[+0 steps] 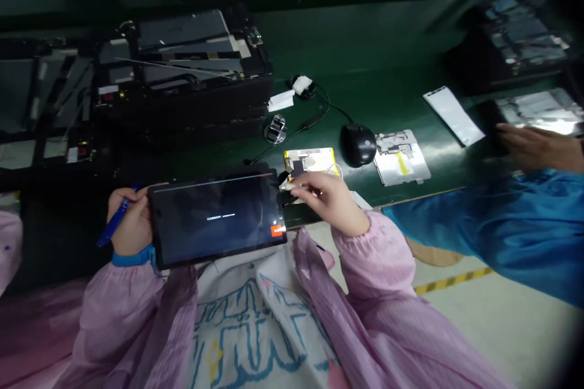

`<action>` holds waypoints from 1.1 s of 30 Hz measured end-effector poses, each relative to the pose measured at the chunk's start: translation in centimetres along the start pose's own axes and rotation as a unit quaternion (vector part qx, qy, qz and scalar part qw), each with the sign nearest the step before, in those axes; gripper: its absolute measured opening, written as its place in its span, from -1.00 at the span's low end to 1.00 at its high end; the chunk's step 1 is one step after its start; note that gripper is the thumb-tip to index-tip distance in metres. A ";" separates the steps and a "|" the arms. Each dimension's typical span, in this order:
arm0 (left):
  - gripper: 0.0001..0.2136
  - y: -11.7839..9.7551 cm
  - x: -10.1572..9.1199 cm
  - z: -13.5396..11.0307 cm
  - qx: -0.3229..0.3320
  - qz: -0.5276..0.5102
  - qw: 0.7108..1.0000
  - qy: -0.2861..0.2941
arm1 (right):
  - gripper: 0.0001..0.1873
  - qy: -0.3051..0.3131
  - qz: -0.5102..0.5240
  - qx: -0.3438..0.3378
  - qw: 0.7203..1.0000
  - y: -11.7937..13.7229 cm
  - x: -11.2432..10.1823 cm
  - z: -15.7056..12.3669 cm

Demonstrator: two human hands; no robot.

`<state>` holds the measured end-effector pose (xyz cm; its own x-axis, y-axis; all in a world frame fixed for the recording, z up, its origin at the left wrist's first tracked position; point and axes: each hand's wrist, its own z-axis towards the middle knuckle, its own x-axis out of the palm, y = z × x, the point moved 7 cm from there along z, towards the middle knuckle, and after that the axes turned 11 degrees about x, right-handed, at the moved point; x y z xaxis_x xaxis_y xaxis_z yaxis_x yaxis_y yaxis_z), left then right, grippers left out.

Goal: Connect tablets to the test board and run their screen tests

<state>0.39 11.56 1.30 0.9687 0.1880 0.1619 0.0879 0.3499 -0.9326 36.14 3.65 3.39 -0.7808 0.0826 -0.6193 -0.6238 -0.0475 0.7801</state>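
A black tablet [216, 222] with a lit dark screen, a line of small text and an orange patch is tilted before me at the bench's front edge. My left hand [131, 222] grips its left edge, with a blue pen [114, 226] also held between the fingers. A blue band circles that wrist. Beside the tablet's right edge, my right hand [325, 197] pinches a pale cable plug [288, 186]; whether it sits in the tablet cannot be seen. Behind that hand lies a yellow-edged part [314, 160], partly covered.
A black mouse [359, 144] rests beside a silver metal plate [401, 158]. Black bins [196, 97] of flat panels stand at the left. A white strip [454, 115] lies right of centre. A co-worker's hand [541, 147] in a blue sleeve reaches in from the right.
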 end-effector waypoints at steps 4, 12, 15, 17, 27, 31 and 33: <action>-0.75 0.1 -0.1 0.2 0.017 0.043 0.999 0.000 | -0.82 0.006 -0.041 0.021 0.999 -0.7 1.2 -2.4; -0.70 -0.2 0.0 0.4 0.023 0.095 0.995 0.000 | -0.80 -0.004 -0.005 -0.031 0.999 -2.1 1.9 -3.0; -0.70 -0.6 0.4 0.3 0.029 0.108 0.994 -0.008 | -0.80 -0.020 0.016 -0.038 0.999 -2.3 1.8 -3.1; -0.69 -0.9 0.9 0.2 0.029 0.123 0.992 -0.005 | -0.80 -0.033 0.022 -0.041 0.998 -2.4 1.8 -3.2; -0.59 -0.3 0.5 -0.1 0.009 0.100 0.994 0.035 | -0.83 -0.032 0.025 -0.081 0.996 -2.3 2.1 -3.6; -0.63 -0.2 -0.6 -1.0 0.004 0.109 0.991 0.080 | -0.85 -0.043 0.004 -0.107 0.993 -1.0 2.2 -4.1; -0.65 -0.5 -1.0 -1.6 0.003 0.124 0.987 0.099 | -0.85 -0.037 -0.004 -0.119 0.992 -0.6 2.4 -4.4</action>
<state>-0.23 9.75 1.05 0.9866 0.0863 -0.1384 -0.1590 0.3217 -0.9334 34.51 -0.54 1.00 -0.7759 0.1574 -0.6109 -0.6283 -0.2791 0.7262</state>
